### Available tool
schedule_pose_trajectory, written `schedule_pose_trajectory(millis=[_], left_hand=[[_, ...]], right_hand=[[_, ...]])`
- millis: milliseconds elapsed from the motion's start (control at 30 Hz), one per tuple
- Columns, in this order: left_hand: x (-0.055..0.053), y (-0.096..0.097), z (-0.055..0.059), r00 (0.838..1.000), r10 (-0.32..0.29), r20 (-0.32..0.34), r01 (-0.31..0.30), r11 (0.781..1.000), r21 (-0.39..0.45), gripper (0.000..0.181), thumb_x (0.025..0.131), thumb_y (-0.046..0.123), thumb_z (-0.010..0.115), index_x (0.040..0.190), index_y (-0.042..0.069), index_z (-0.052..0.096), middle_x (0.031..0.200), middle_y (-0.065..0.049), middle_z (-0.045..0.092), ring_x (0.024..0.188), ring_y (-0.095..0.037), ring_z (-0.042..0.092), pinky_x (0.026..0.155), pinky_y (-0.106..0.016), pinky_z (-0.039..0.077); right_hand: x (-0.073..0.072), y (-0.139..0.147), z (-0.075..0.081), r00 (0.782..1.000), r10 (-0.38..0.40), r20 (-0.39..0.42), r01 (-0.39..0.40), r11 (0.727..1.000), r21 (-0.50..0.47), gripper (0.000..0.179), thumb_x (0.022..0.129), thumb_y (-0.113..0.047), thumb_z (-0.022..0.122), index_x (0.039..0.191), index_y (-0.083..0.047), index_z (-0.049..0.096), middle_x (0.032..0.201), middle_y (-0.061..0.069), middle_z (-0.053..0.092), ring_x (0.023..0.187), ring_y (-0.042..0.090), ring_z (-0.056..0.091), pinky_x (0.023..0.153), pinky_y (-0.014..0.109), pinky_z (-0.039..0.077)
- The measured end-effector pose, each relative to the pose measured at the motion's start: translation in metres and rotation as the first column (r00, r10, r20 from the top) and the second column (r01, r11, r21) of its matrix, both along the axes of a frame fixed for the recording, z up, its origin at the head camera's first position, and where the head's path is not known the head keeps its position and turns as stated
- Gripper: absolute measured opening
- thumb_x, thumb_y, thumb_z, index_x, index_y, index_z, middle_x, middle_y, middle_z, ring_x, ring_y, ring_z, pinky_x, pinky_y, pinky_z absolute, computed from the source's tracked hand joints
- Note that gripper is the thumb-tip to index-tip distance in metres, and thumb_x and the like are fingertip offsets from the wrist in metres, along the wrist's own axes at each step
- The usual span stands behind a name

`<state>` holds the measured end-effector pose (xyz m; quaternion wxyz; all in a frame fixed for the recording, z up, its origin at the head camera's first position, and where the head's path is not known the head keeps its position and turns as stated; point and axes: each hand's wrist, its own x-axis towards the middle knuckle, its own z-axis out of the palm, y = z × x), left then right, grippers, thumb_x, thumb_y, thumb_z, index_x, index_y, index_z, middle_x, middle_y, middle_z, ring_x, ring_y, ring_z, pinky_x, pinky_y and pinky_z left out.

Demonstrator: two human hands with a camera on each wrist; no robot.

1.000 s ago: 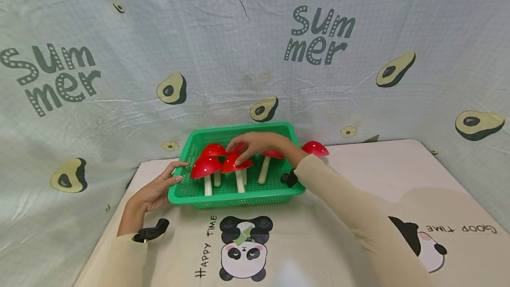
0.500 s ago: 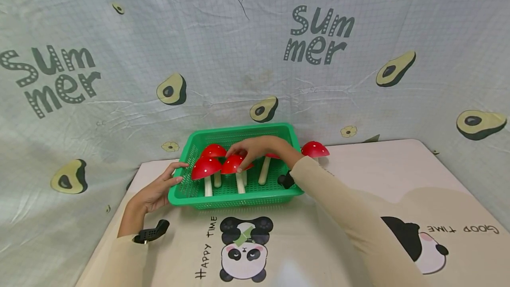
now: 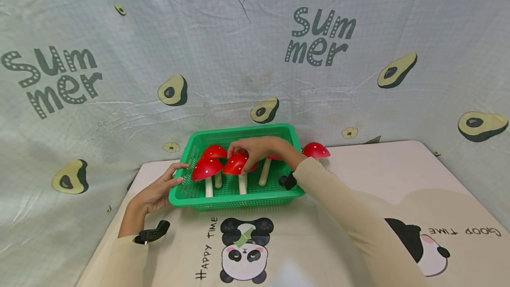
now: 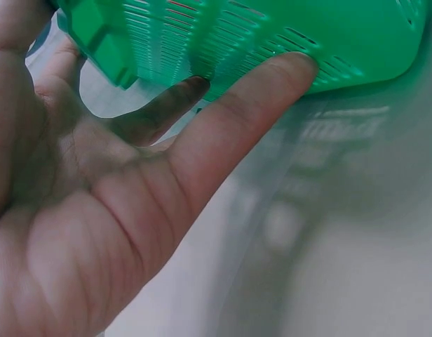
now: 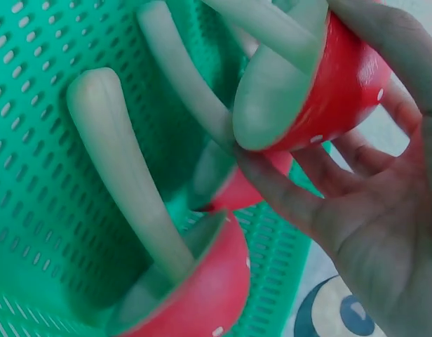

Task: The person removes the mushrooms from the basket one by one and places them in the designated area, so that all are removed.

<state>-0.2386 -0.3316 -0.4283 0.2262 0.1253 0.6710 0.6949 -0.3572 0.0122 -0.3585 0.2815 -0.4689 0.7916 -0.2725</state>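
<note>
A green plastic basket (image 3: 239, 198) with slotted walls holds several mushrooms with white-dotted red caps and pale stems. My right hand (image 3: 258, 147) reaches in from the right and grips a mushroom (image 3: 235, 165) by its cap, fingers over the far side and thumb on the near side. In the right wrist view this cap (image 5: 346, 88) lies within the fingers, its hollow underside showing. Another mushroom (image 5: 202, 288) lies below it there. At the basket's left end, my left hand (image 3: 159, 188) touches the wall with extended fingers; its palm (image 4: 83, 210) is turned to the basket.
One more red-capped mushroom (image 3: 316, 149) stands outside, right of the basket. A hanging printed cloth (image 3: 223, 56) rises close behind. The pale tabletop (image 3: 191, 251) carries panda prints in front of the basket.
My right fingers have gone from lying over the cap to gripping its edges. The cap has tipped slightly, showing more of another cap behind its right side. My left hand stays put.
</note>
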Motion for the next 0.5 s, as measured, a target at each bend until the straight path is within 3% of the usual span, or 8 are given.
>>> schedule_pose_trajectory(millis=[333,500], left_hand=[[0.000,0.002,0.000,1.000,0.015,0.008,-0.015,1.000,-0.007,0.034,0.109,0.016,0.047,0.136,0.035,0.040,0.134,-0.015,0.036,0.105,-0.023,0.068,0.083,-0.044,0.060],[0.000,0.000,-0.001,1.000,0.006,0.003,-0.006,1.000,0.006,0.033,0.110,0.015,0.045,0.136,0.035,0.041,0.133,-0.014,0.037,0.105,-0.023,0.068,0.082,-0.043,0.060]], right_hand=[[0.006,0.015,0.020,0.998,0.037,-0.056,-0.041,0.997,-0.061,0.052,0.086,-0.023,0.083,0.133,-0.027,0.062,0.129,0.000,0.051,0.123,0.018,0.046,0.092,0.031,0.054],[0.005,0.020,0.023,0.992,0.069,-0.102,-0.077,0.994,-0.076,0.049,0.087,-0.025,0.082,0.134,-0.026,0.065,0.131,-0.002,0.051,0.123,0.016,0.045,0.097,0.033,0.051]])
